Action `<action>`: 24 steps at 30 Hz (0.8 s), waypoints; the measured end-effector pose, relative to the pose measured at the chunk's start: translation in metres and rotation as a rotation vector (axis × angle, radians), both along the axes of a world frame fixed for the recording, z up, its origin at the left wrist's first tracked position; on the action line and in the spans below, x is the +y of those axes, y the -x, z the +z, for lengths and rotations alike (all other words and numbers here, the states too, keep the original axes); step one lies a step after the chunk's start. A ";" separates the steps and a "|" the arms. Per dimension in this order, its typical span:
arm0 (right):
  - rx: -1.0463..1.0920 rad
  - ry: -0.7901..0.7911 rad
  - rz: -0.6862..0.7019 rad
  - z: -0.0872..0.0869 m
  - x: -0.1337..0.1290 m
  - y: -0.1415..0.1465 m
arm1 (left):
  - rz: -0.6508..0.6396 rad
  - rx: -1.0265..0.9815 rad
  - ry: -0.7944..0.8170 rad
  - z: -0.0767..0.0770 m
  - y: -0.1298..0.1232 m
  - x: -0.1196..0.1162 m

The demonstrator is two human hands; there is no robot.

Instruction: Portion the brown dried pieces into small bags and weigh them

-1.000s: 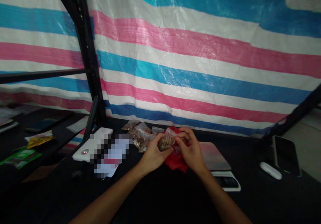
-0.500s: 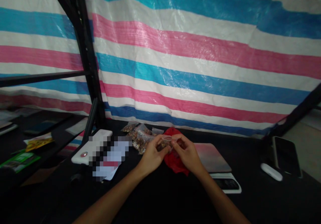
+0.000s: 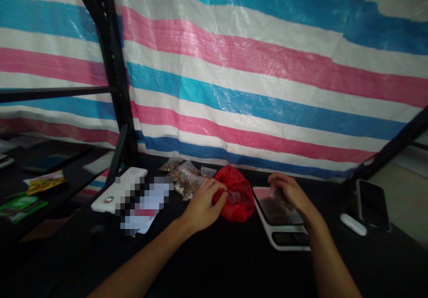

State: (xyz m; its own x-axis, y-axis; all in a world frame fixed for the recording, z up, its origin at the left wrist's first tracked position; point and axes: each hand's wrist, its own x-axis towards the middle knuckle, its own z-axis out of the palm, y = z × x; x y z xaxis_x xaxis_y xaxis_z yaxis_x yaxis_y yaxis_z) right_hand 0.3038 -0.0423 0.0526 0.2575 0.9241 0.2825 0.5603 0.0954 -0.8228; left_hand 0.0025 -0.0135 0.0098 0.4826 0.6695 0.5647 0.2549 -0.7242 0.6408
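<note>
The right hand point(image 3: 289, 192) curves its grip over the scale point(image 3: 290, 238), and I cannot tell if it pinches something, which a weak pinch could drop.

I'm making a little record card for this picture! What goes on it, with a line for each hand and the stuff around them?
Left hand: the left hand touches a red plastic bag
Right hand: the right hand is over a white digital scale; whether it holds anything is hard to tell
Beside left hand: small zip bags of brown nuts
Far right: a black phone, a white oblong case
Backdrop: a pink, blue and white striped tarp
</note>
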 end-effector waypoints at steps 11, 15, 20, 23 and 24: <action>-0.302 -0.056 -0.136 -0.007 0.002 -0.018 | -0.007 0.102 -0.025 0.001 0.000 -0.001; -0.267 -0.126 -0.206 -0.006 0.000 -0.024 | -0.047 0.122 0.029 0.000 0.001 -0.003; -0.224 -0.122 -0.224 -0.004 -0.006 -0.027 | -0.106 0.021 -0.029 0.003 0.004 -0.006; -0.204 -0.055 -0.100 0.000 -0.011 -0.027 | -0.043 -0.091 -0.149 0.009 0.006 -0.006; -0.198 -0.029 -0.054 0.000 -0.013 -0.027 | -0.022 -0.122 -0.167 0.011 0.006 -0.006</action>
